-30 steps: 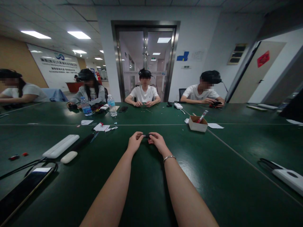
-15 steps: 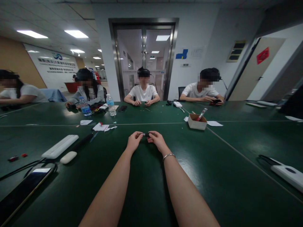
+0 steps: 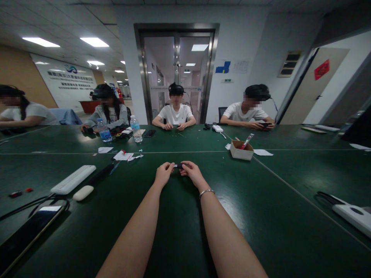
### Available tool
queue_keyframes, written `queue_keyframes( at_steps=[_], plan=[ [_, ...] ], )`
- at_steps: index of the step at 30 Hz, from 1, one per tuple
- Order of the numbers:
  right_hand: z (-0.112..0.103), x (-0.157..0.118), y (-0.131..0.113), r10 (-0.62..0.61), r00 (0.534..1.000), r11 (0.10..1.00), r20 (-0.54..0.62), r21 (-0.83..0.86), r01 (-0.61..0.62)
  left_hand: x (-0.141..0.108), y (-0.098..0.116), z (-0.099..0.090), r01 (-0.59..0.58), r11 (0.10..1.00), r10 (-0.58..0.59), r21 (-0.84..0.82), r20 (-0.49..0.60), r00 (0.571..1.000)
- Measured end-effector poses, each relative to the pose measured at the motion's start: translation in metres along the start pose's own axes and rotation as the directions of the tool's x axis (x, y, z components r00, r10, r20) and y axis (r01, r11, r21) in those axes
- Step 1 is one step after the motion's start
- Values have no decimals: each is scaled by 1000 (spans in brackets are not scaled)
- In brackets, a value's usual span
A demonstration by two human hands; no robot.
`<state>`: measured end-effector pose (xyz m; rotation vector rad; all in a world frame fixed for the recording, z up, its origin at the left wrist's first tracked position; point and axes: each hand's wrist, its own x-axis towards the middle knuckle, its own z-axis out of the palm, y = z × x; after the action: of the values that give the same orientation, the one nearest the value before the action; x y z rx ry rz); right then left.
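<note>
A small dark object with a silvery end (image 3: 179, 166) is held between my two hands above the green table (image 3: 185, 216). My left hand (image 3: 164, 173) pinches its silvery end between thumb and fingertips. Closed on the dark end is my right hand (image 3: 191, 172), with a metal bracelet (image 3: 206, 192) round the wrist. The fingers partly cover the object, and it is too small to identify.
On the left lie a phone (image 3: 30, 227), a white power bank (image 3: 74, 180), a white case (image 3: 83, 193) and cables. Paper scraps (image 3: 123, 155) and bottles (image 3: 135, 129) stand farther off. A small box (image 3: 242, 150) is right of centre. Several people sit opposite.
My hands stay in almost the same place, still holding the small object. Slightly more of its silvery end shows between the fingers.
</note>
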<state>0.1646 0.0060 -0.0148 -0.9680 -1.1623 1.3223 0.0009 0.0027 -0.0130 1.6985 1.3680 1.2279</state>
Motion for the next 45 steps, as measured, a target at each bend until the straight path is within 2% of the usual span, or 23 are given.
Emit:
queue_keyframes(
  at_steps=[11,27,45],
  plan=[
    [1,-2,-3,-2,1000,1000,7,-11,2,-3,7,-1,23,999,-22,34,-36,999],
    [0,-4,-5,-20,999,1000,31,-20,20,-3,8,0,76,996,-74,48,-36,997],
    [-2,-1,-1,-61,997,998,56,-30,63,0,3,2,81,995,-79,64,-27,996]
  ],
)
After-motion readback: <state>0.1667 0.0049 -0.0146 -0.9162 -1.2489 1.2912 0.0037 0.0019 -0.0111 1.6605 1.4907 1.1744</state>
